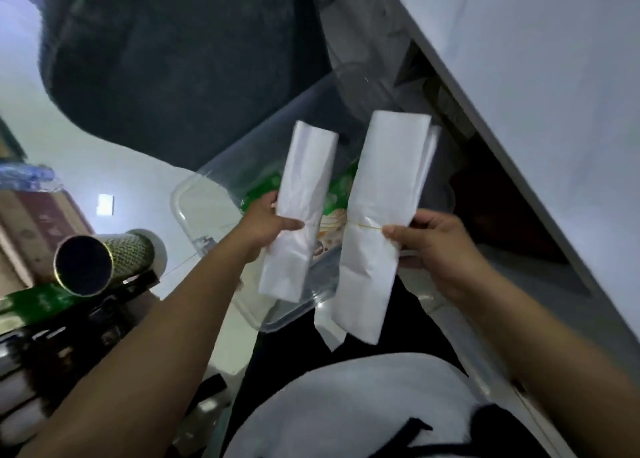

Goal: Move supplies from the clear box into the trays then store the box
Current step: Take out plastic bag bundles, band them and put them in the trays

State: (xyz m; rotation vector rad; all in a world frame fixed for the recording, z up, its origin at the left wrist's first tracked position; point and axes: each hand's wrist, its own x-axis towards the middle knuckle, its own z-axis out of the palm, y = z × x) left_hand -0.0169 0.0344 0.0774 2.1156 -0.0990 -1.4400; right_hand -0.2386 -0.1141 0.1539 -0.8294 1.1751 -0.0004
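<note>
Two white folded bundles, each tied round the middle with a thin band, are held up over the clear box [194, 212]. My left hand [265, 227] grips the smaller bundle [303, 194] at its waist. My right hand [438, 250] pinches the larger bundle [381, 215] at its band. The clear plastic box sits on the floor under both bundles, and a green and cream packet [332, 218] lies inside it, mostly hidden behind the bundles.
A large dark rounded object [180, 59] stands behind the box. A white cabinet or table edge [519, 128] runs along the right. At left lie a green patterned tube [104, 260], boxes and dark items [62, 336]. My knees are below.
</note>
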